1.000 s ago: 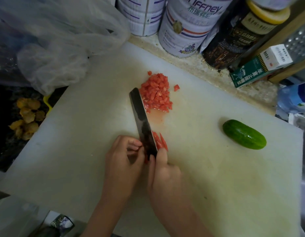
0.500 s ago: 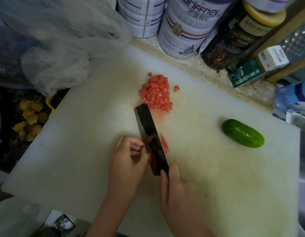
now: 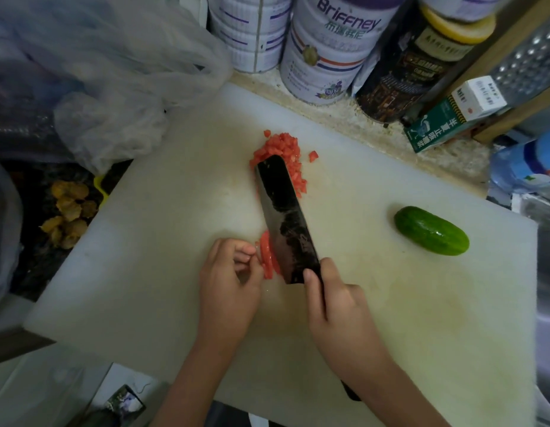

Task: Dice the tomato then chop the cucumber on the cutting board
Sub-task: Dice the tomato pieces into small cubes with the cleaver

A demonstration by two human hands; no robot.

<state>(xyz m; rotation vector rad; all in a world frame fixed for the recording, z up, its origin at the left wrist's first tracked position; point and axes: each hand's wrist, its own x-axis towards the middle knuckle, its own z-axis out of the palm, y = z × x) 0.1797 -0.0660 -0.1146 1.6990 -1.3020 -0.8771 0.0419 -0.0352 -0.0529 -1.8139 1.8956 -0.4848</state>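
On the white cutting board (image 3: pixel 162 241) lies a pile of diced tomato (image 3: pixel 287 152), partly covered by the tip of a dark cleaver (image 3: pixel 286 220). My right hand (image 3: pixel 335 303) grips the cleaver by its handle, thumb on the blade's heel. The blade lies tilted, its flat side up. Red tomato strips (image 3: pixel 267 257) sit just left of the blade. My left hand (image 3: pixel 229 285) rests with curled fingers touching those strips. A whole green cucumber (image 3: pixel 431 231) lies apart at the right of the board.
Tins (image 3: pixel 329 53), a dark jar (image 3: pixel 412 66) and a green carton (image 3: pixel 446 118) line the counter behind the board. A plastic bag (image 3: pixel 113 75) lies at the back left. Yellow-brown pieces (image 3: pixel 67 211) sit off the board's left edge. A bottle (image 3: pixel 529 164) stands at the right.
The cleaver has swung from the left of the tomato strips to their right, and its tip now covers part of the diced pile. My right hand moved right with it.
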